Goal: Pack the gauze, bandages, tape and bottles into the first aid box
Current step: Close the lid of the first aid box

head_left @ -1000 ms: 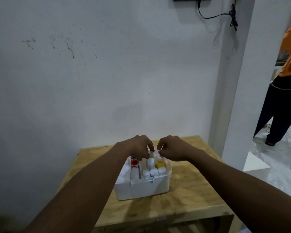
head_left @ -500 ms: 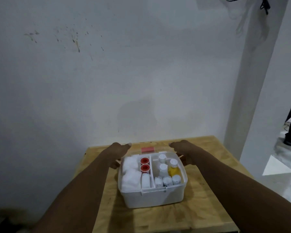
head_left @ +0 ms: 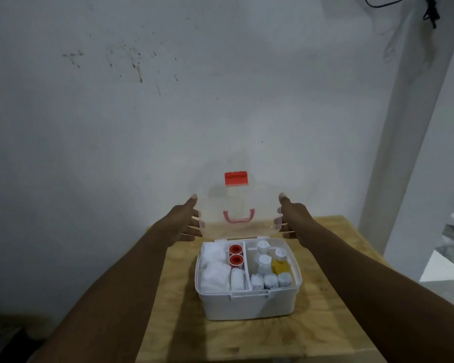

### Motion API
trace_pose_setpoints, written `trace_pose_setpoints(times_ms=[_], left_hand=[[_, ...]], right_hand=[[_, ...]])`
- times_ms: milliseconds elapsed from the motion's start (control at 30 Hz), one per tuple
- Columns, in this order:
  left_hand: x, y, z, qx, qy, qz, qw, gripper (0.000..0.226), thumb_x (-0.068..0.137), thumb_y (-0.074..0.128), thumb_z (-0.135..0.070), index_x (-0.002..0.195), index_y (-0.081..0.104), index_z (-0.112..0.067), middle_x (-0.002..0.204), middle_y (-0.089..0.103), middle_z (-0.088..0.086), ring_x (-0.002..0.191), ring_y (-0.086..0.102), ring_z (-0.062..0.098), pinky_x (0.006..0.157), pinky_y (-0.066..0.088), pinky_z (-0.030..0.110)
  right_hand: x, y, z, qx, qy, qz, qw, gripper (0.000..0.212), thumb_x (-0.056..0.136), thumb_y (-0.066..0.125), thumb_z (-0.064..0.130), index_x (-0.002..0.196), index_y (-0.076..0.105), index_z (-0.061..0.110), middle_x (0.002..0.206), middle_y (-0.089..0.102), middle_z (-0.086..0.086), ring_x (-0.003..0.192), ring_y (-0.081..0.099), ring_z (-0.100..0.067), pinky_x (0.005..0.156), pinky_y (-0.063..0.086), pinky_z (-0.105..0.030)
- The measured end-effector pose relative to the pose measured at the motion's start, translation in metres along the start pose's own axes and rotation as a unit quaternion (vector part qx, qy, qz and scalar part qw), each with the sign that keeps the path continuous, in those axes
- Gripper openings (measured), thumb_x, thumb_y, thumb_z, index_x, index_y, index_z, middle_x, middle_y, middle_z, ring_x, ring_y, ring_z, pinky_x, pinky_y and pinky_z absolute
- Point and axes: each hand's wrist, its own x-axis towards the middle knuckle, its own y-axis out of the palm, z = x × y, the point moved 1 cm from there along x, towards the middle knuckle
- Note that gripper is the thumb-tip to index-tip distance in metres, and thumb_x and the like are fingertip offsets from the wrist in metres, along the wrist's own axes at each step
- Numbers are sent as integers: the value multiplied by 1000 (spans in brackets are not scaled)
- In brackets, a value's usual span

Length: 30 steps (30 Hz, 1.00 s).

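A white first aid box (head_left: pixel 249 305) stands open on the wooden table (head_left: pixel 338 310). Its clear lid (head_left: pixel 239 203), with a red latch (head_left: pixel 236 178) and pink handle (head_left: pixel 238 216), stands upright at the back. My left hand (head_left: pixel 180 224) holds the lid's left edge and my right hand (head_left: pixel 296 218) its right edge, thumbs in front, fingers behind. Inside lie white gauze (head_left: pixel 214 271), two red-cored tape rolls (head_left: pixel 235 255), a bandage roll (head_left: pixel 237 279), white bottles (head_left: pixel 264 260), a yellow bottle (head_left: pixel 280 263) and three small rolls (head_left: pixel 270 280).
The table stands against a stained white wall (head_left: pixel 142 113). A white pillar (head_left: pixel 409 127) rises at the right, with tiled floor (head_left: pixel 451 258) beyond it. A black cable (head_left: pixel 430 9) hangs at the top right.
My hands left the box's contents, went out to its sides, and now hold the clear lid raised upright behind the box. The view has tilted down and left.
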Motion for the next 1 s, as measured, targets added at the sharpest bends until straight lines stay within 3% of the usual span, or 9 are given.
trace_pose_setpoints(times_ms=[233, 333, 433, 500, 667, 767, 833, 933, 1000], left_hand=[[-34, -10, -3, -37, 23, -1, 999, 68, 97, 34, -71, 111, 62, -9, 119, 70, 17, 102, 70, 35, 84, 50, 39], [-48, -9, 4, -35, 37, -5, 999, 66, 97, 42, -68, 116, 62, -8, 123, 69, 14, 106, 69, 31, 89, 50, 40], [-58, -6, 15, -44, 49, -3, 998, 66, 96, 49, -64, 126, 61, -6, 128, 66, 13, 112, 68, 30, 98, 50, 41], [-63, -5, 20, -53, 51, 3, 997, 65, 95, 53, -63, 123, 62, -5, 127, 67, 13, 113, 68, 29, 98, 51, 40], [-75, -4, 36, -40, 48, 5, 998, 48, 92, 68, -50, 108, 68, -5, 115, 70, 10, 104, 69, 26, 93, 52, 38], [-78, -1, 46, -17, 50, 7, 999, 44, 90, 74, -38, 120, 68, -6, 122, 71, 8, 109, 68, 25, 102, 51, 41], [-80, 0, 50, -11, 59, 2, 998, 38, 88, 78, -31, 116, 69, -7, 122, 71, 7, 108, 69, 25, 103, 51, 42], [-80, 1, 53, -5, 69, 3, 998, 36, 85, 81, -26, 112, 69, -6, 120, 70, 9, 104, 69, 27, 96, 55, 41], [-78, 1, 52, -1, 78, 0, 997, 37, 83, 83, -25, 111, 70, -5, 118, 71, 11, 100, 70, 28, 94, 57, 41]], right_hand=[[-41, -18, 10, -7, -52, 14, 999, 60, 98, 29, 62, 106, 61, 12, 109, 67, -12, 99, 63, -29, 87, 49, -42], [-59, -21, 7, -25, -73, 12, 997, 58, 100, 26, 60, 104, 60, 13, 115, 65, -12, 105, 61, -29, 88, 47, -40], [-77, -22, 0, -31, -82, 28, 996, 61, 101, 21, 60, 120, 55, 12, 126, 59, -9, 119, 55, -30, 99, 43, -45], [-84, -23, -6, -29, -82, 32, 996, 68, 100, 20, 62, 130, 53, 10, 135, 56, -12, 121, 54, -30, 102, 41, -44], [-102, -27, -28, -75, -104, 24, 991, 81, 94, 23, 70, 131, 57, 5, 137, 57, -17, 121, 56, -32, 107, 41, -50], [-110, -24, -39, -152, -159, 17, 975, 68, 99, 26, 60, 104, 63, 3, 114, 65, -15, 105, 59, -30, 95, 46, -45], [-111, -21, -44, -201, -190, 6, 961, 49, 100, 31, 54, 90, 52, 11, 100, 60, -6, 92, 55, -23, 82, 43, -39], [-107, -20, -47, -225, -194, 2, 955, 36, 97, 37, 52, 93, 50, 18, 101, 59, -5, 92, 55, -24, 80, 43, -38], [-109, -21, -43, -212, -193, 1, 958, 41, 97, 41, 50, 109, 58, 15, 116, 61, -6, 110, 59, -29, 91, 46, -42]])
